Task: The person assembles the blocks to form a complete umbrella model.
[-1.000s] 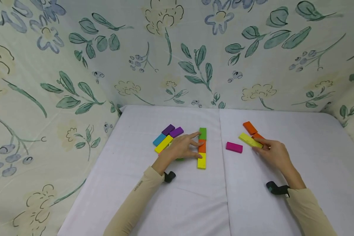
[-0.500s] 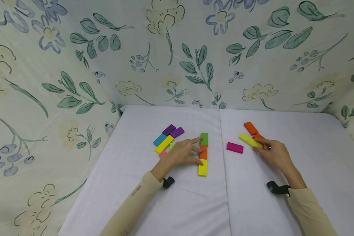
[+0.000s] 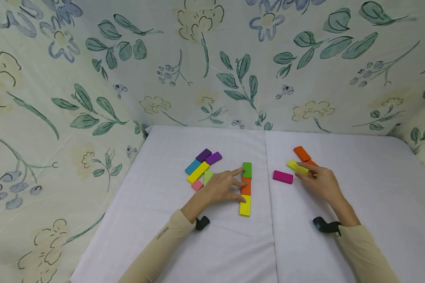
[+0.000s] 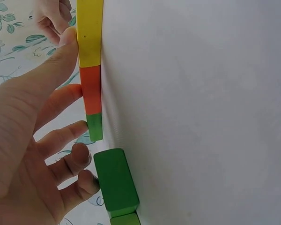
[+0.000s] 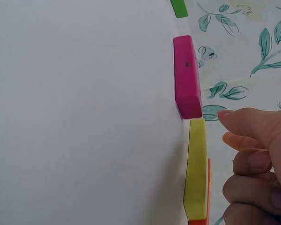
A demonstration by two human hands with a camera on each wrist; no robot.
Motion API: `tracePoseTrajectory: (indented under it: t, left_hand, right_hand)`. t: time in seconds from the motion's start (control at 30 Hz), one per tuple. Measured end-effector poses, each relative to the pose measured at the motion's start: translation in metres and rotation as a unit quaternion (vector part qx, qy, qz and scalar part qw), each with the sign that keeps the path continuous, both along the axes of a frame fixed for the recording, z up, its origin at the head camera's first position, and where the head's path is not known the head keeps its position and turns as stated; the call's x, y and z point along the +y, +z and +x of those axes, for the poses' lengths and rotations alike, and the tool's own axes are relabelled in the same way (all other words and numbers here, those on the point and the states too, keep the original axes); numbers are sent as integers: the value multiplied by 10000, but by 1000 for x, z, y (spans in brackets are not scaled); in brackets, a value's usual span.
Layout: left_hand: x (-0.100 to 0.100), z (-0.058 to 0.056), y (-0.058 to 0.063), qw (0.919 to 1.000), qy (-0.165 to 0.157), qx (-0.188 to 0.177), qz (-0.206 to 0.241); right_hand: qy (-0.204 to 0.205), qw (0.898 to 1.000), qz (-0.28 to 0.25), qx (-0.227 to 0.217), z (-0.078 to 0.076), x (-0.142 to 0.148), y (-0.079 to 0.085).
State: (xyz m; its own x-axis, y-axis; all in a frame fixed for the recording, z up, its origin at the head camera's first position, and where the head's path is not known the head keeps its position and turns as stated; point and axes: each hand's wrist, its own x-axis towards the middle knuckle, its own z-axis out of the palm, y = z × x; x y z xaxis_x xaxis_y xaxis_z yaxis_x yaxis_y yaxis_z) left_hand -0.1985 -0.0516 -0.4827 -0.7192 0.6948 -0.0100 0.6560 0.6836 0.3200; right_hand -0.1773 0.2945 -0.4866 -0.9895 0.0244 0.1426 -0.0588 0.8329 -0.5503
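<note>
My left hand touches the left side of a straight row of three toy blocks. One finger rests at the green block, another at the orange block, and the thumb at the yellow block. In the left wrist view these fingers lie spread along the row. My right hand hovers over the right end of a pale yellow block. The right wrist view has a gap between thumb and block, with the other fingers loosely curled and nothing held. A magenta block lies left of it.
Two orange blocks lie behind the right hand. Left of the left hand is a cluster with purple blocks, a blue block, a yellow block, a pink block and a dark green block. Patterned cloth stands behind the table.
The left hand and the three-block row have slid toward the near edge and slightly right. The right hand has moved left, covering more of the pale yellow block, which lies about where it was.
</note>
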Motion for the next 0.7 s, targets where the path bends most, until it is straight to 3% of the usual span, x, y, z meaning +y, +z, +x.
tracePoseTrajectory:
  t: [0.2, 0.47, 0.7]
  left_hand:
    - [0, 1, 1, 10000, 0, 20, -42]
    - [2, 4, 2, 9999, -23, -39, -91]
    - [-2, 4, 1, 9996, 114, -27, 261]
  right_hand:
    - [234, 9996, -98, 87, -2, -13, 2]
    - [232, 9997, 11, 74, -1, -11, 1]
    - [328, 9992, -138, 190, 0, -9, -3]
